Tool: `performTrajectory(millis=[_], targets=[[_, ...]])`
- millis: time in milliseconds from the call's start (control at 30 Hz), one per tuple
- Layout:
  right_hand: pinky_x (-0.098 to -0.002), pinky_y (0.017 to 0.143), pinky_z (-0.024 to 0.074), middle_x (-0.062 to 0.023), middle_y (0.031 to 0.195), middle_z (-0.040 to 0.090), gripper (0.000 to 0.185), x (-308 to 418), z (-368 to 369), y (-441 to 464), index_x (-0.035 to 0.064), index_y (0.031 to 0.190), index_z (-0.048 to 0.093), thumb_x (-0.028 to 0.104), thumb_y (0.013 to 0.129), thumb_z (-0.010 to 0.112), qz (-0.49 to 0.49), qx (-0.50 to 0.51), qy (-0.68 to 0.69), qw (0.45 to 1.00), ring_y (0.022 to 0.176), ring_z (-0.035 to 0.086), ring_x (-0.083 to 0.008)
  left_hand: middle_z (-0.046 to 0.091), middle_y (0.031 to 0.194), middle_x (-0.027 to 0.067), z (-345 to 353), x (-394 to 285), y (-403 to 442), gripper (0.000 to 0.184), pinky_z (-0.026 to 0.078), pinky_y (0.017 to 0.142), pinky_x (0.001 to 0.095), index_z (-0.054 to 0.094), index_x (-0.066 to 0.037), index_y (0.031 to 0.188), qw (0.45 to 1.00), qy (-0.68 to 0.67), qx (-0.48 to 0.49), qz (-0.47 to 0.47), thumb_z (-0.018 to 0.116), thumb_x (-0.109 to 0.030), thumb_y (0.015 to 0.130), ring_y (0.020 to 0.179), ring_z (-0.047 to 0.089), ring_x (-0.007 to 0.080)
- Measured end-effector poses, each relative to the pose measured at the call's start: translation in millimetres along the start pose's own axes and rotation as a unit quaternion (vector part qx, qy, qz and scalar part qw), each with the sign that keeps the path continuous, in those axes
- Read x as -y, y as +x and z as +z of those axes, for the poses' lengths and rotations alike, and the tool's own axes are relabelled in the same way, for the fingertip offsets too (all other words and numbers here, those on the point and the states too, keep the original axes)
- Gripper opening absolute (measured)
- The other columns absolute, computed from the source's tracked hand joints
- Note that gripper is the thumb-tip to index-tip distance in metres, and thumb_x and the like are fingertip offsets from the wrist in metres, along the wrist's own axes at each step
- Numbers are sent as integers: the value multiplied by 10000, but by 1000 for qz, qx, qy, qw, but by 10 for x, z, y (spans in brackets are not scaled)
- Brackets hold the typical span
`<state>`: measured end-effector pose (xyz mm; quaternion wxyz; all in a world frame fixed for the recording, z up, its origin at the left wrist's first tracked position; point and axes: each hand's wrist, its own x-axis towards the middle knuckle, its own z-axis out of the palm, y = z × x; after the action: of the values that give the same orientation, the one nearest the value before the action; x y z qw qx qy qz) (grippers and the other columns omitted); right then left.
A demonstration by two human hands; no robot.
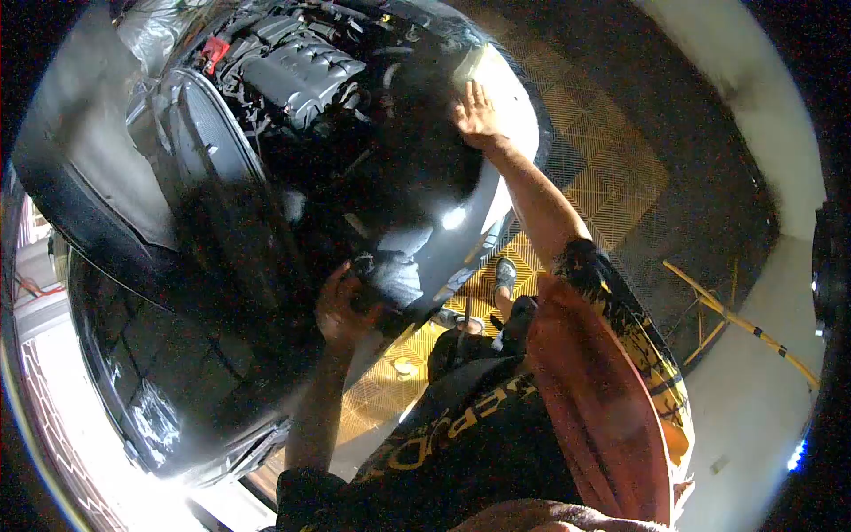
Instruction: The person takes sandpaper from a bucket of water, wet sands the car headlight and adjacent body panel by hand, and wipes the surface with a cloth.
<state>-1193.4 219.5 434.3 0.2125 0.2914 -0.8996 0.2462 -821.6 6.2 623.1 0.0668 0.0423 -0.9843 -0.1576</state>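
A dark car fender [417, 253] curves in front of me, shiny with bright light reflections. My right hand [479, 115] lies flat, fingers stretched out, on the brightly lit front corner by the headlight [474, 66]. My left hand [344, 306] is on the fender nearer the windshield, in shadow, with its fingers curled. A small dark roundish shape shows at its fingertips, too dim to name. The engine bay stands uncovered beyond my hands, with a grey engine cover [306, 75] in it.
A reddish towel [594, 381] hangs over my right shoulder. Yellow and dark grid tiles [612, 177] make up the floor. A yellow pole stand [740, 321] leans near the pale wall at right. The raised hood [97, 160] rises at left, and a red cover [214, 53] sits by the engine.
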Motion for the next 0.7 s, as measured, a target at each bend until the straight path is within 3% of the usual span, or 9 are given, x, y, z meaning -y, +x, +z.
performTrajectory(millis=[33,167,300,367,433,467,500,633,700], targets=[[-626,1160,240,-384,1531,253,507,205,-272,50,-110,1332,496,256,986,435,130,113,147,974,1454,222,-505,611,1330,136,7,43,-29,528,552,883,472,636,-79,1003,1000,1,4,2,875,-240,561,1105,631,361],[-600,1194,155,-359,1580,138,713,759,-731,-648,-139,1489,247,301,958,428,121,151,114,974,1470,149,-521,613,1328,130,166,165,4,523,552,896,462,633,-83,983,998,3,-41,48,884,-247,554,1115,633,358],[-574,1156,303,-391,1481,325,503,5,116,-46,-163,1363,404,134,967,494,-82,-185,-35,979,1422,287,-511,612,1333,123,120,83,-8,509,555,900,447,648,-80,966,997,-4,-68,44,883,-245,545,1117,640,345],[-583,1106,333,-352,1517,321,583,29,-93,98,-139,1413,374,241,989,500,64,82,53,993,1386,308,-567,612,1333,118,29,-3,-14,509,558,892,440,656,-78,964,999,-9,-43,25,880,-244,538,1109,645,337],[-554,1177,231,-314,1571,247,646,125,-67,-345,-126,1470,296,288,997,446,-103,-124,-69,985,1446,229,-514,613,1332,114,1,4,25,509,562,885,433,664,-77,962,1000,-20,-15,16,877,-243,530,1102,649,328],[-561,1208,132,-324,1591,168,688,500,-507,-461,-113,1503,244,297,983,427,125,92,137,978,1481,136,-499,612,1334,110,38,28,17,520,565,878,426,671,-72,965,1000,-26,-12,3,875,-247,521,1095,652,323],[-571,1211,96,-329,1597,130,714,656,-664,-620,-100,1524,209,274,962,442,102,158,119,975,1497,102,-478,612,1335,106,49,42,-4,530,568,871,420,677,-67,969,999,-30,-9,-11,873,-250,512,1089,655,318],[-649,1064,380,-439,1427,370,360,55,-92,-291,-143,1192,531,97,923,531,-118,-87,-50,988,1325,389,-597,619,1322,111,-23,-88,-14,535,569,869,418,676,-54,976,999,-23,7,-29,870,-248,517,1086,654,330],[-642,1136,249,-415,1499,263,582,45,64,-252,-140,1379,381,229,941,483,13,28,54,998,1395,271,-573,622,1322,118,-72,-177,57,526,567,879,418,686,-47,973,999,-7,-27,-18,874,-233,518,1101,649,335]])
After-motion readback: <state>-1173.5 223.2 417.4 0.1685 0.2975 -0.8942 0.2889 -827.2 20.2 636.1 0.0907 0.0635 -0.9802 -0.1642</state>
